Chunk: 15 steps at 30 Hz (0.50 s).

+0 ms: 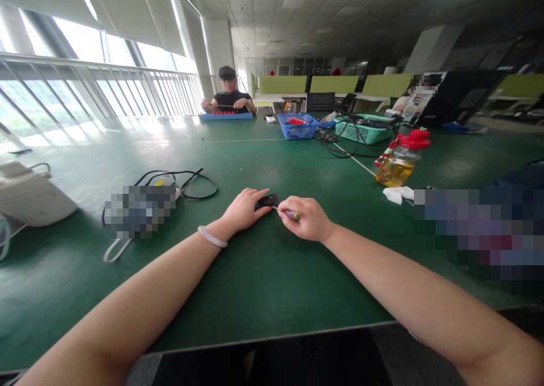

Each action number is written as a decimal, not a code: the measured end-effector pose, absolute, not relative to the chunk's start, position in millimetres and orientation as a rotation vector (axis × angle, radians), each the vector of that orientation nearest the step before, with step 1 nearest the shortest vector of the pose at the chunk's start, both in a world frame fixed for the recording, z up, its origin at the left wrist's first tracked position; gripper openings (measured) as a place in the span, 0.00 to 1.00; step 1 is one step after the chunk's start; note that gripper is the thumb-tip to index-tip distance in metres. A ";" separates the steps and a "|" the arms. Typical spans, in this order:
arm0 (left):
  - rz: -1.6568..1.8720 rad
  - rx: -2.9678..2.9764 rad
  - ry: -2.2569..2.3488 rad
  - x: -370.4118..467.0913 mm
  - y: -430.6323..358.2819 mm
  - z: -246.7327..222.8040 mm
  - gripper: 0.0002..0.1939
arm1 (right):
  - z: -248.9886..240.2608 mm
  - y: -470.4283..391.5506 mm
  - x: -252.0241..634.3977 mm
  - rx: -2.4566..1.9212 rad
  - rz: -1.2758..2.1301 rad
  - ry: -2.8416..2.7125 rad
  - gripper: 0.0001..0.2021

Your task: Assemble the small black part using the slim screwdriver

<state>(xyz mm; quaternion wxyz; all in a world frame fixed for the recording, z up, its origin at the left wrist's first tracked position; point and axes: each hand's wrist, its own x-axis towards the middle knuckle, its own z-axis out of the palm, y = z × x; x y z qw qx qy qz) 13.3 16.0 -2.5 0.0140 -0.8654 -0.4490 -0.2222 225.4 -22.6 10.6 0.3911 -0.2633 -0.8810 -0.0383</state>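
A small black rectangular part (268, 200) lies on the green table in front of me. My left hand (245, 209) grips it from the left, thumb on the near side and fingers on the far side. My right hand (306, 219) is closed around a screwdriver (291, 213), whose greyish handle with a yellowish end points toward the right. The screwdriver's thin shaft reaches the right end of the black part. Whether its tip sits in anything is too small to tell.
On the green table (238, 295), a black cable (203, 183) and a blurred-out item lie left. A bottle with a red lid (399, 162) and white tissue (397, 195) stand right. Farther off are blue (297, 128) and green baskets (361, 131), cables, and a seated person (229, 98).
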 end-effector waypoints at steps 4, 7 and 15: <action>-0.731 -2.636 -1.432 12.8 15.8 -1.6 0.25 | 10.2 -21.7 225.6 -0.669 -0.100 -2.243 0.03; -0.735 -2.618 -1.430 12.6 15.8 -1.2 0.23 | 9.6 -21.3 225.8 -0.668 -0.095 -2.245 0.03; -0.739 -2.639 -1.446 11.8 16.7 -2.0 0.22 | 9.0 -21.3 225.7 -0.676 -0.078 -2.252 0.04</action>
